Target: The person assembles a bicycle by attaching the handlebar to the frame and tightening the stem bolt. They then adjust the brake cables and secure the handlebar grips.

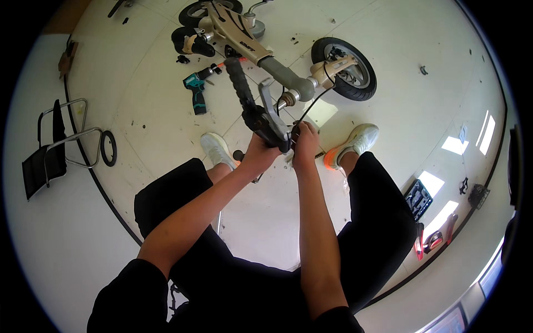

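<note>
A small beige bike (pixel 240 34) lies on its side on the floor, its handlebar reaching toward me between my feet. My left hand (pixel 263 155) is closed around the handlebar (pixel 267 132), below the ribbed black grip (pixel 240 83). A grey brake lever (pixel 270 101) runs alongside that grip. Close against the lever's lower end, my right hand (pixel 306 142) has its fingers pressed together where a black cable (pixel 317 99) meets the bar. What those fingers pinch is hidden. The front wheel (pixel 345 69) with its black tyre lies beyond my right foot.
A teal and black cordless drill (pixel 195 91) lies left of the bike. Small parts are scattered over the tiles. At far left are a folding chair (pixel 55 147) and a loose tyre (pixel 109 148). A tool case (pixel 418 198) and red-handled tools (pixel 433 241) sit by the right wall.
</note>
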{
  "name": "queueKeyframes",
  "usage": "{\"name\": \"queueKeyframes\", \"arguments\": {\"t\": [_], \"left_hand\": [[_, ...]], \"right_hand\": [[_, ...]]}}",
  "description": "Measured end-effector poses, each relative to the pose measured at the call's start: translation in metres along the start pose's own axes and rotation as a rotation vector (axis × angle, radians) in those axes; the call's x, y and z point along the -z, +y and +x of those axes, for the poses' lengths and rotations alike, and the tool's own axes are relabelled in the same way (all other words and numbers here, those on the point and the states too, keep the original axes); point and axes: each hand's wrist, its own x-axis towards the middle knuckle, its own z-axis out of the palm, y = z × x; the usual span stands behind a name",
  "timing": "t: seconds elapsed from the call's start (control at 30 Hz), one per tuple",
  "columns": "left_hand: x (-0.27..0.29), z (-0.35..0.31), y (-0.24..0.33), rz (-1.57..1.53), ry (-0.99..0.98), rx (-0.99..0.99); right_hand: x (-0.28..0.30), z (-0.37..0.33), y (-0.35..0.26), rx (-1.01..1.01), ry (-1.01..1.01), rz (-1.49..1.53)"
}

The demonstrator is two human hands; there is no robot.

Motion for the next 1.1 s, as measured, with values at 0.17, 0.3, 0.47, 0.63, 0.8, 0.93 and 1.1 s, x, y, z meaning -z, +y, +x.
{"name": "queueKeyframes", "arguments": {"t": [0.17, 0.3, 0.47, 0.63, 0.8, 0.93, 1.1], "left_hand": [[-0.008, -0.006, 0.051, -0.199, 0.159, 0.215], [0.000, 0.006, 0.047, -0.234, 0.155, 0.288], [0.002, 0.008, 0.050, -0.205, 0.114, 0.333], [-0.003, 0.012, 0.042, -0.267, 0.263, 0.301], [-0.001, 0.015, 0.033, -0.199, 0.226, 0.315], [-0.023, 0.009, 0.052, -0.349, 0.329, 0.403], [-0.025, 0.015, 0.055, -0.335, 0.344, 0.438]], "right_hand": [[-0.003, -0.004, -0.014, 0.009, -0.082, 0.081], [-0.004, 0.010, -0.019, 0.011, -0.193, 0.139], [-0.001, 0.027, -0.024, 0.112, -0.284, -0.045], [0.001, 0.025, -0.022, 0.005, -0.255, 0.254], [-0.012, 0.009, -0.027, -0.038, -0.227, 0.395], [-0.019, 0.005, -0.027, -0.134, -0.150, 0.575], [-0.018, 0.022, -0.038, -0.373, -0.389, 0.812]]}}
